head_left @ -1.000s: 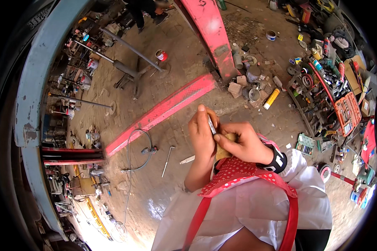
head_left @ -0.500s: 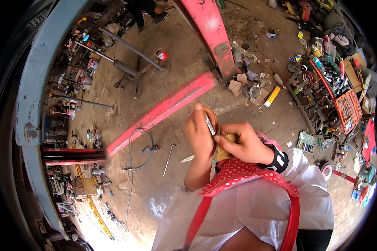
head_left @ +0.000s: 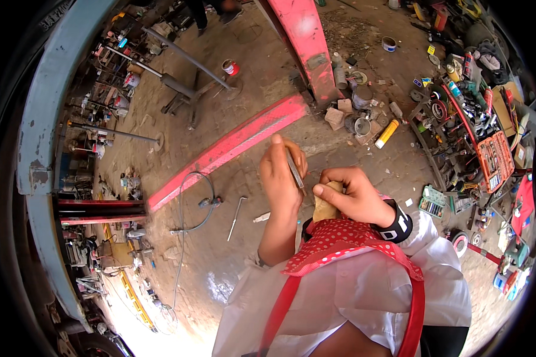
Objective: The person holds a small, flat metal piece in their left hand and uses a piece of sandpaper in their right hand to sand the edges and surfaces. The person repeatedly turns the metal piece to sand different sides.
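My left hand point(head_left: 277, 181) is closed around a slim grey metal bar point(head_left: 295, 171); its kind is partly hidden by the fingers. The bar slants down towards my right hand point(head_left: 358, 197). Between that hand's thumb and fingers is a tan, folded piece point(head_left: 324, 209) that looks like cloth or sandpaper. A small gap separates the bar's lower end from the tan piece. Both hands are held in front of my red polka-dot apron point(head_left: 333, 244).
A red beam point(head_left: 232, 149) crosses the floor ahead and meets a red post point(head_left: 307, 44). On the floor lie a cable point(head_left: 181, 256), a long-handled wrench point(head_left: 236, 219) and a yellow tube point(head_left: 387, 134). To the right are an orange socket case point(head_left: 495, 159) and piled tools.
My hands have drawn apart slightly, so the tan piece no longer touches the metal bar. More of the tan piece now shows.
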### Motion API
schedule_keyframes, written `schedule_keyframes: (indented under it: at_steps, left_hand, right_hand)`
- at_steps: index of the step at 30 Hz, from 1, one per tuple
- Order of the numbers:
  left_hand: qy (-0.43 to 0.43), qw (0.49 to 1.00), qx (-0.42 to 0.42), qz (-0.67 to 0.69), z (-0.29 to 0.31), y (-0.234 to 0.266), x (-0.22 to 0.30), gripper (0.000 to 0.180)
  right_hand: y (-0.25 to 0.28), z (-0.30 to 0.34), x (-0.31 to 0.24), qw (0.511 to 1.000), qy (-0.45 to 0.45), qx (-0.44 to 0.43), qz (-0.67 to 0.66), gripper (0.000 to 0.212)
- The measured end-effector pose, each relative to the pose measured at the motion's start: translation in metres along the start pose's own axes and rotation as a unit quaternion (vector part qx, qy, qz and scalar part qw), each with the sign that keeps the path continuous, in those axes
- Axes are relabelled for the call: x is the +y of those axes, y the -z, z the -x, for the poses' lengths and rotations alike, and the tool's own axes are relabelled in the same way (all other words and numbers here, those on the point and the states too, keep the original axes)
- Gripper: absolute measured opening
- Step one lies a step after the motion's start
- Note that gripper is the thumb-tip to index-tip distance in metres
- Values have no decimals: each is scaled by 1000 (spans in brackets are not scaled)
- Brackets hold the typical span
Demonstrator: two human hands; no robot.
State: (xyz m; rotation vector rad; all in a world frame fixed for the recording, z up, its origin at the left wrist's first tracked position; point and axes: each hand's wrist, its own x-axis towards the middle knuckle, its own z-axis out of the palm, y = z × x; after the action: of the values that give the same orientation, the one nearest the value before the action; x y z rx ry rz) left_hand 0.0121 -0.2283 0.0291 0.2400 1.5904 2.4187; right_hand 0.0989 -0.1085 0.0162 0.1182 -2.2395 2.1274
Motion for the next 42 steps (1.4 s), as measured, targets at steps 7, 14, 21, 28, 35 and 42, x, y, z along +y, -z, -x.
schedule_keyframes:
  at_steps: [7, 14, 21, 28, 35, 42]
  left_hand:
    - [-48, 987, -2, -150, 13, 2, -2, 53]
    - [-20, 993, -101, -54, 25, 2, -1, 53]
    - [-66, 992, -79, -75, 37, -2, -5, 44]
    - [-128, 984, -64, -110, 38, -4, 1, 43]
    - [-109, 993, -29, -46, 35, -1, -2, 36]
    - [-168, 965, -61, -191, 42, -1, 1, 32]
  right_hand:
    - [-12, 4, 4, 996, 68, -18, -57, 14]
    - [-13, 11, 2, 993, 85, -21, -77, 12]
    - [-8, 13, -3, 994, 39, 19, -104, 13]
    - [-4, 11, 3, 988, 78, 63, -119, 15]
    - [3, 4, -4, 988, 108, 70, -88, 18]
    - [4, -10, -20, 976, 144, 115, -112, 17]
